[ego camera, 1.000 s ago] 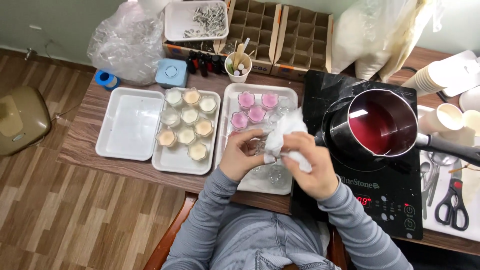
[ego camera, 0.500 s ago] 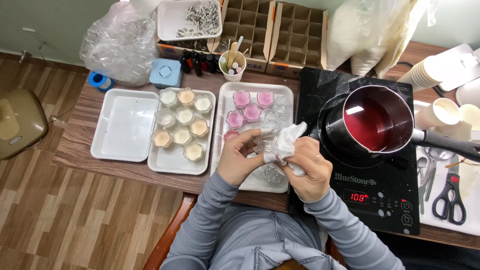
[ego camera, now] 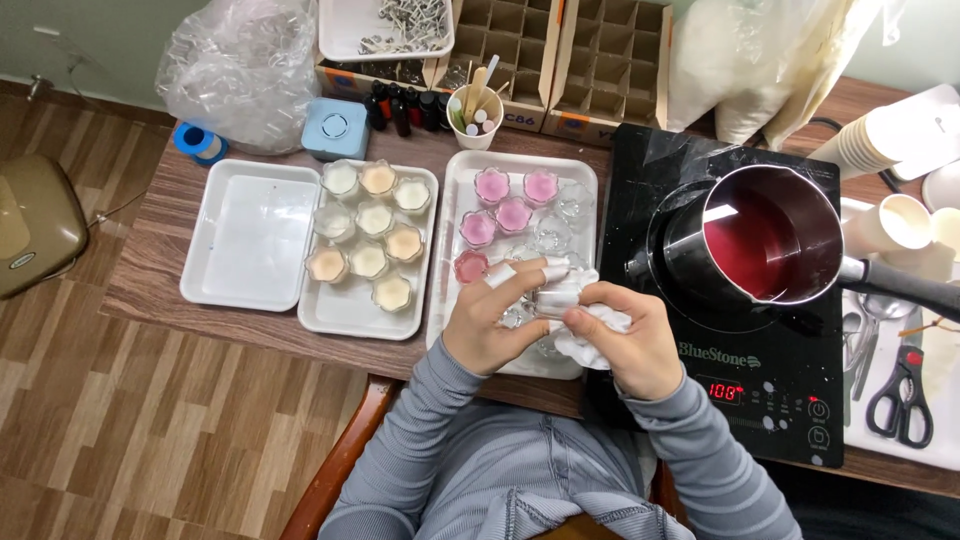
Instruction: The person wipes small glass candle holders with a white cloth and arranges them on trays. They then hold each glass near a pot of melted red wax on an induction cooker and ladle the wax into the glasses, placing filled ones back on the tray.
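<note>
We cannot quite make out the small clear glass cup [ego camera: 550, 300], since our fingers and the white cloth [ego camera: 590, 330] cover most of it, and the empty cups beneath our hands on the white tray [ego camera: 585, 180] are hidden too. Our left hand [ego camera: 495, 320] curls its taped fingertips around the cup over the near end of that tray. Our right hand [ego camera: 630, 345] is closed on the bunched cloth pressed against it, just beside the black induction cooker [ego camera: 770, 400] bearing the pot of red liquid [ego camera: 750, 240].

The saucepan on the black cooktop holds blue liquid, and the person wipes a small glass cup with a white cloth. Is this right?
Not quite: the liquid in the saucepan on the black cooktop is pink-red, not blue, as the head view shows. The rest stands.
</note>
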